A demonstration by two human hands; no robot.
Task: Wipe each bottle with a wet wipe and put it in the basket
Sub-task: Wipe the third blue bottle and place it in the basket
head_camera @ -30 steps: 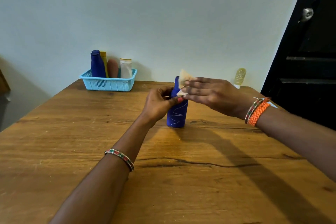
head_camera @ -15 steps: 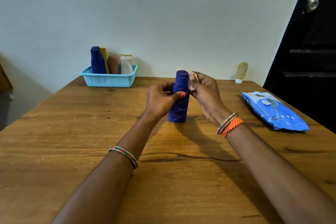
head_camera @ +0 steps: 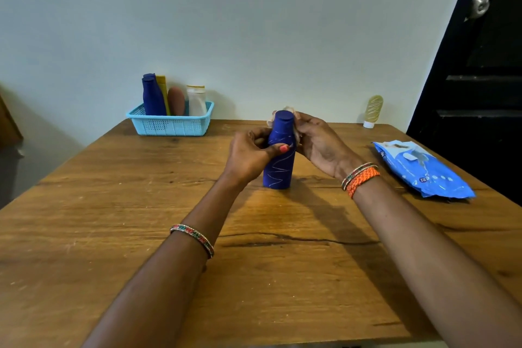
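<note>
A dark blue bottle (head_camera: 278, 167) with pale zigzag lines stands upright in the middle of the wooden table (head_camera: 141, 220). My left hand (head_camera: 250, 157) grips its body from the left, thumb across the front. My right hand (head_camera: 319, 143) holds a whitish wet wipe (head_camera: 288, 110) against the bottle's neck and cap from the right and behind; most of the wipe is hidden. A light blue basket (head_camera: 171, 124) stands at the table's far left edge and holds several bottles, among them two dark blue ones, a brown one and a white one.
A blue pack of wet wipes (head_camera: 423, 171) lies on the right side of the table. A small yellowish tube (head_camera: 372, 110) stands on its white cap at the far right edge by the wall. A dark door (head_camera: 480, 79) is at the right.
My right hand has come down from above the bottle and wrapped the wipe around its neck and cap. My left hand keeps its grip on the bottle, which stays in place.
</note>
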